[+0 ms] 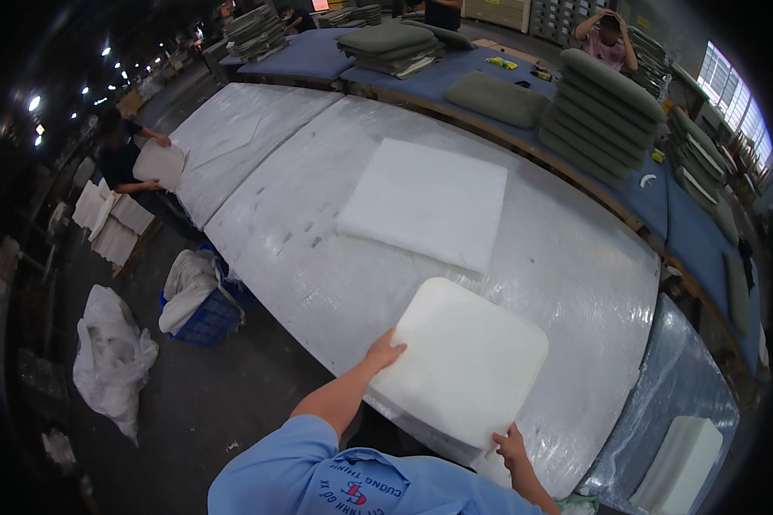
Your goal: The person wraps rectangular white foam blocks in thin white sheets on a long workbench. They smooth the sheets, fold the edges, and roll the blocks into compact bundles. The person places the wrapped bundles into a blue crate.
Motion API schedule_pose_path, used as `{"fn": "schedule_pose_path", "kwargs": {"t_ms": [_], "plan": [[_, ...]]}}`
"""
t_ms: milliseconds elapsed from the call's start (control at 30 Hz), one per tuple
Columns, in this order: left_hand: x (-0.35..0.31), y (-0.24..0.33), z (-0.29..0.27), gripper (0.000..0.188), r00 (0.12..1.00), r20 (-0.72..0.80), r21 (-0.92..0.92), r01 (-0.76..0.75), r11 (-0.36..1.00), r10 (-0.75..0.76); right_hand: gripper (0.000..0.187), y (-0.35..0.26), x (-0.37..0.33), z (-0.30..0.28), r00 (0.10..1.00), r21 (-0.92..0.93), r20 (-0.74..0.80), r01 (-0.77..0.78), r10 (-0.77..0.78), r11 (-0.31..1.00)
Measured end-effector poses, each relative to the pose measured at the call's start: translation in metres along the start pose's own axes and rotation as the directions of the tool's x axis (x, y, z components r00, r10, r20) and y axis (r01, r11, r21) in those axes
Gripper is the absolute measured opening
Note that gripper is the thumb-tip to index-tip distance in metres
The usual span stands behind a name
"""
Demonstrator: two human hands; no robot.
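A white foam cushion pad point(462, 360), square with rounded corners, is held over the near edge of the plastic-covered table point(266, 249). My left hand point(385, 350) grips its left edge, thumb on top and fingers mostly hidden underneath. At the near right corner my right hand point(510, 446) pinches the pad's edge. Just beyond the pad, a flat white square sheet of padding point(425, 206) lies on the table.
Stacked green cushions point(597, 116) stand on a blue table point(472, 69) beyond. White pads point(678, 463) lie at lower right. A blue basket point(206, 319) and a white plastic bag point(112, 352) sit on the floor at left. A co-worker point(133, 163) holds another pad point(159, 163) at far left.
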State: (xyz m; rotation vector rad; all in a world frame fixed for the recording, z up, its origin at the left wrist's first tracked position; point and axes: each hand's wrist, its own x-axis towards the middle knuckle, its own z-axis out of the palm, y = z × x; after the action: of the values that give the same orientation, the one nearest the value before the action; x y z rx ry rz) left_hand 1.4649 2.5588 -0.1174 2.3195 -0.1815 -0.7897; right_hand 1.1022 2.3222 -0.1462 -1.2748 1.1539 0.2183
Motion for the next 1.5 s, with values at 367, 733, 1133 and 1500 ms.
{"fn": "schedule_pose_path", "kwargs": {"t_ms": [367, 733, 1133, 1500], "plan": [[0.136, -0.061, -0.132, 0.038, 0.969, 0.203, -0.306, 0.202, 0.93, -0.144, 0.095, -0.057, 0.021, 0.106, 0.847, -0.72, -0.404, -0.06, -0.346, 0.692], [0.33, -0.042, -0.252, 0.045, 0.933, -0.329, -0.197, 0.085, 0.977, -0.147, 0.109, -0.15, 0.058, 0.233, 0.968, -0.806, -0.25, -0.198, -0.018, 0.558], [0.376, -0.006, -0.237, 0.024, 0.887, -0.394, -0.04, 0.246, 0.968, -0.242, 0.113, -0.151, 0.065, 0.215, 0.987, -0.799, -0.159, -0.145, 0.028, 0.584], [0.346, 0.025, -0.234, 0.007, 0.766, -0.525, 0.291, -0.247, 0.924, 0.371, 0.113, -0.148, 0.067, 0.206, 0.993, -0.793, -0.114, -0.108, 0.028, 0.6]]}}
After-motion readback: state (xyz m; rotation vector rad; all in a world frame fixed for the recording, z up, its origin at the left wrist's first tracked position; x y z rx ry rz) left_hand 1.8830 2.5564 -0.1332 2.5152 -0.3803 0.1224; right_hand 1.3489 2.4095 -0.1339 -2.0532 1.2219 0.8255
